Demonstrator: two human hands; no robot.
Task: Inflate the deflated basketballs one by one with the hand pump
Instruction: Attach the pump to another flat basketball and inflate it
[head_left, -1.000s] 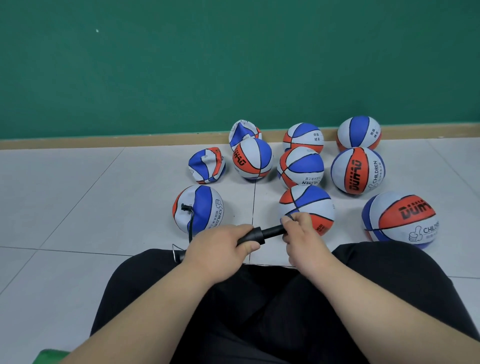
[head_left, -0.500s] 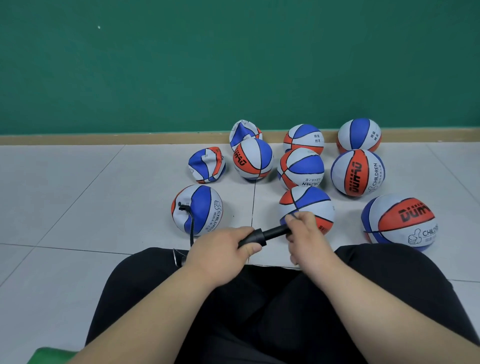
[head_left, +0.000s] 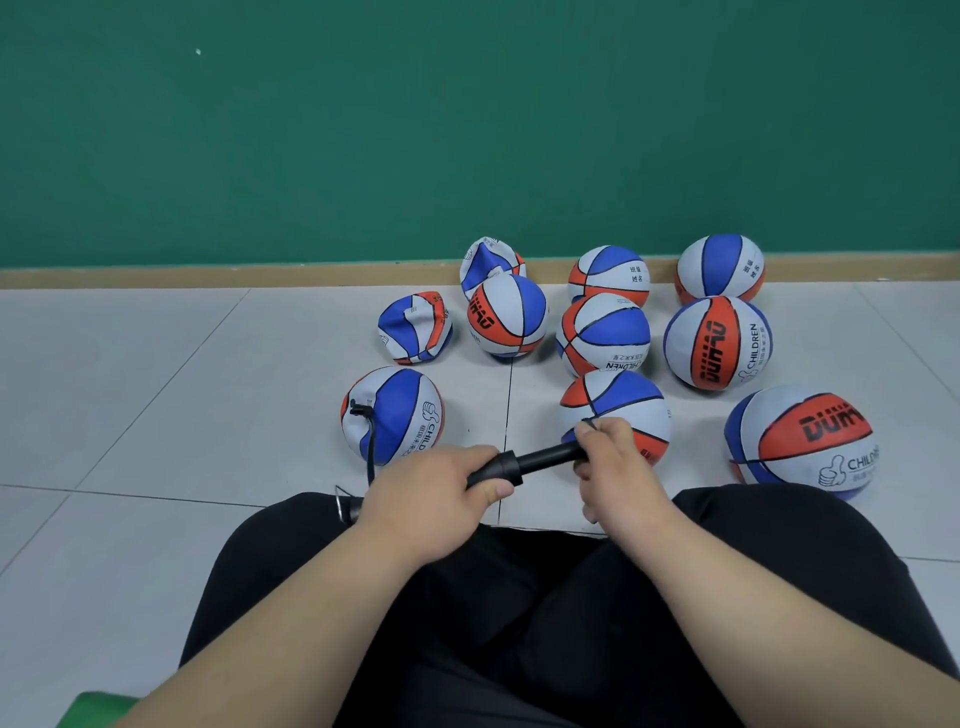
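Note:
A black hand pump (head_left: 524, 464) lies across my lap, slanting up to the right. My left hand (head_left: 439, 499) grips its barrel. My right hand (head_left: 615, 467) grips the handle end, with the rod partly pulled out. A black hose (head_left: 370, 447) runs from the pump's left end up into a red, white and blue basketball (head_left: 397, 410) on the floor at front left. Two crumpled, deflated balls lie further back: one (head_left: 415, 327) at the left and one (head_left: 488, 262) by the wall.
Several rounder basketballs stand on the tiled floor: one (head_left: 623, 405) just behind my right hand, one (head_left: 800, 436) at the right, others (head_left: 717, 343) behind them. A green wall (head_left: 467, 130) with a wooden skirting closes the back. My black-trousered legs fill the foreground.
My right hand has drawn the pump handle out to the right, exposing more of the rod. My left hand has held the barrel in place.

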